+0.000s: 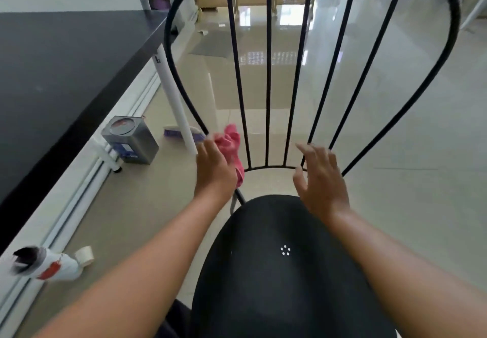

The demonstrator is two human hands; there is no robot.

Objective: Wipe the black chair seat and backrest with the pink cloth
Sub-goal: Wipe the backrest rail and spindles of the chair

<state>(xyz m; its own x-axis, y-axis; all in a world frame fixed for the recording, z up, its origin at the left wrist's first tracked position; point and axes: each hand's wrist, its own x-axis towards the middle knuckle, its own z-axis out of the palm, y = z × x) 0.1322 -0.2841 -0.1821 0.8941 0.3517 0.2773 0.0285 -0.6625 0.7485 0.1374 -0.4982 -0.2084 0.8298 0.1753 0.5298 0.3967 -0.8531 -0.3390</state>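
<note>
Chair: black metal chair with a rounded black seat (284,271) at lower centre of the frame; its hoop backrest of thin black vertical rods (268,74) fills the upper centre.
Cloth: pink crumpled cloth (229,144) sits at the lower left foot of the backrest, bunched against the outer hoop rod, a tail hanging down toward the seat edge.
Left hand: left hand (214,170), back to the camera, is closed onto the pink cloth; the fingers are hidden behind the hand and cloth, so the exact grip appears to be a pinch but cannot be confirmed.
Right hand: right hand (320,179) is held with fingers spread wide and holding nothing, at the lower right rods of the backrest, above the rear of the seat; contact with the rods cannot be told.
Table: black-topped table on white tubular legs (66,74) occupies the left of the frame.
Floor items, left: square grey metal tin (130,140); purple-bristled brush (174,132) behind a table leg; white roll of tape (84,255); white bottle with red marking (50,265), blurred.
Floor: glossy pale tiles (408,166).
</note>
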